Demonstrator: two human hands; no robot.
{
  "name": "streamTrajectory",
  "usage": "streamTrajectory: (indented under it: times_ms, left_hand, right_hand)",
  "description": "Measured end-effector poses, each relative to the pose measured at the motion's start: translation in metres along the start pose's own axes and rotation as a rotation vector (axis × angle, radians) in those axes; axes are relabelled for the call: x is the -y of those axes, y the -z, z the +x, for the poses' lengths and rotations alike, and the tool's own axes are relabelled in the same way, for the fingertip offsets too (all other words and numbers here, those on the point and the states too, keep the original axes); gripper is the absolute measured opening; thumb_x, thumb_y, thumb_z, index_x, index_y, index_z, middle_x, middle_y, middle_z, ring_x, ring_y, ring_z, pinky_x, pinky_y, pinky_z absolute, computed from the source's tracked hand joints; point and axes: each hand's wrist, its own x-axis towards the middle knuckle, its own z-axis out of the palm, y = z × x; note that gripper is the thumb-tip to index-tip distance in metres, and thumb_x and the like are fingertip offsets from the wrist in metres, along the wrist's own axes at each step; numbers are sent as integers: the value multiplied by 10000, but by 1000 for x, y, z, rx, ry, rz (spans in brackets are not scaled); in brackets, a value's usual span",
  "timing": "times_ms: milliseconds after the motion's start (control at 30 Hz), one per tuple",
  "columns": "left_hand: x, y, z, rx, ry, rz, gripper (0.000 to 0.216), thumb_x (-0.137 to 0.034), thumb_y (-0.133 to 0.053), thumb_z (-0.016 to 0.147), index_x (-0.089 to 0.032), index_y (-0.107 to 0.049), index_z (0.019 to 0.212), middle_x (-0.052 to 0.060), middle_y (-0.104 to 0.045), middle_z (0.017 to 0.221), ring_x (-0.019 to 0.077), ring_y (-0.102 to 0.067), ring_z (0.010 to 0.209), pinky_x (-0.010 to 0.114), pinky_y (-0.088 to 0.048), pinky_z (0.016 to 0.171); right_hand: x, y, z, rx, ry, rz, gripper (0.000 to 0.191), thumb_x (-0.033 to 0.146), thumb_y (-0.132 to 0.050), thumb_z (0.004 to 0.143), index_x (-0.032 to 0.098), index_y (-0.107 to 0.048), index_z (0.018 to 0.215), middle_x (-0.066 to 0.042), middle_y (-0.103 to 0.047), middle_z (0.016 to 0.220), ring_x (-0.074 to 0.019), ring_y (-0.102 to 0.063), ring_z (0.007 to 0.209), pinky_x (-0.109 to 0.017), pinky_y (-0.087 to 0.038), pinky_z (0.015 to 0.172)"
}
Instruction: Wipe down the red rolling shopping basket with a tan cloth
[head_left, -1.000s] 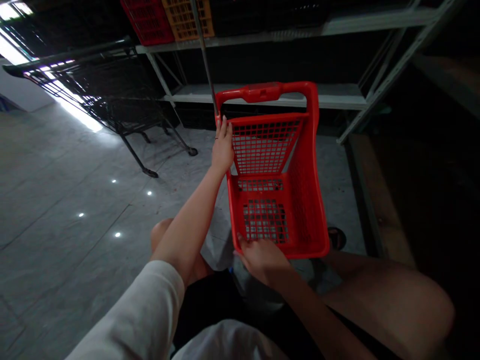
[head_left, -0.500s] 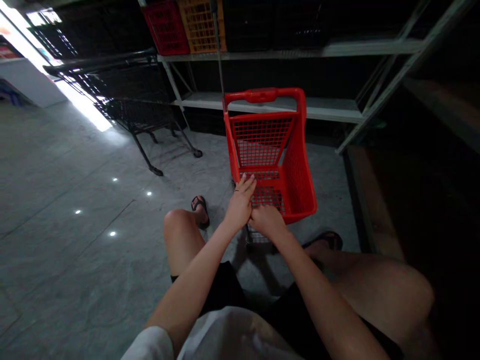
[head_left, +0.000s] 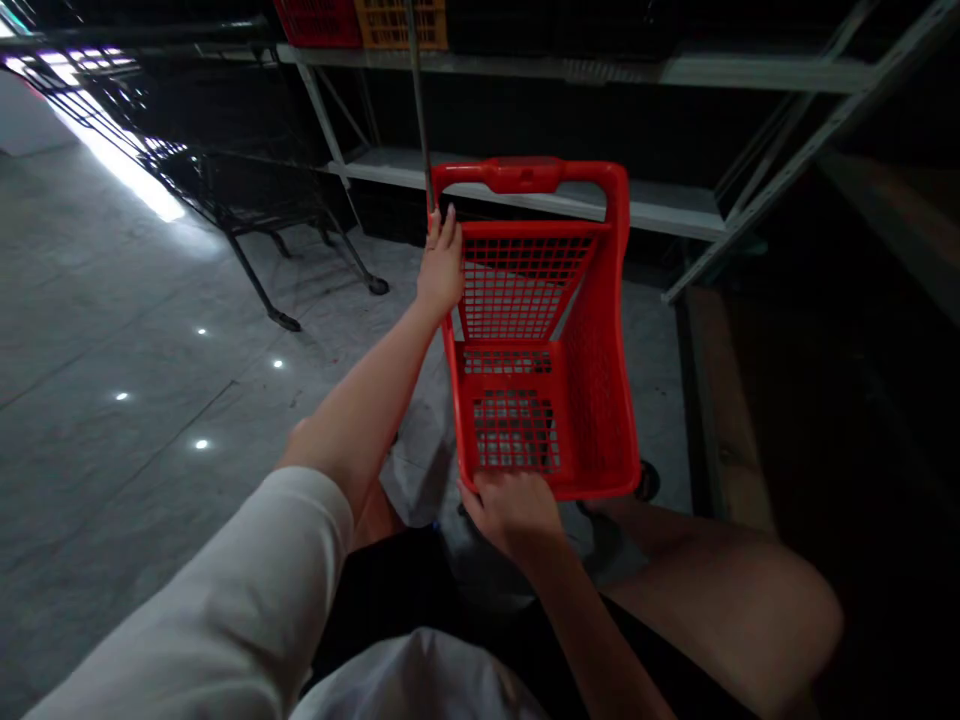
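Note:
A small red plastic shopping cart with a grid basket stands between my legs, its handle on the far side and its inside bare. My right hand is closed over the near rim, fingers curled inward. Farther up, my left hand lies against the cart's left side below the handle, its fingers stretched upward. Their tips are close to the foot of a thin metal pole that rises from the cart's left corner. The left thumb is hidden.
A dark wire shopping cart stands to the left. Behind the red cart is a white metal shelf rack, with a red crate and a yellow crate on it. A wooden ledge runs along the right.
The red cart has come nearer to me, with my right hand on its near rim. My left hand has left the near corner and reached forward along the left side.

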Motion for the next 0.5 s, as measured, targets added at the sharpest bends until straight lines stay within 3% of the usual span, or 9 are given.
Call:
streamTrajectory:
  times_ms: [133,233,367,500]
  left_hand:
    - [21,-7,33,-55,-4,-7,666,-135,-453,947,-248,-405,1602,23,-187,1787,223,21,1663,509,-39,1366]
    - [20,-15,23,-9,-10,-8,655,-107,-433,932,-192,-431,1581,72,-225,1776,244,-34,1665,543,-72,1359]
    - [-3,-23,-30,32,-40,-58,656,-49,-421,892,-171,-501,1531,105,-358,1724,227,-123,1660,531,-185,1348]
    - [-44,-27,-115,74,-41,-159,658,-16,-423,868,-168,-575,1491,114,-436,1680,256,-189,1649,568,-224,1339]
  right_hand:
    - [-4,-2,9,-28,13,25,452,451,-465,1066,199,-778,859,-106,-796,775,-201,-777,733,-280,-374,569]
    - [-11,4,25,20,12,1,497,465,-420,1081,196,-794,897,-125,-806,814,-218,-787,751,-272,-415,591]
    - [-22,11,45,47,-27,-73,575,511,-383,1084,157,-815,949,-169,-806,847,-249,-800,799,-276,-506,663]
    - [-35,13,60,1,-77,-148,625,547,-366,1074,142,-829,965,-195,-808,881,-311,-808,889,-352,-581,757]
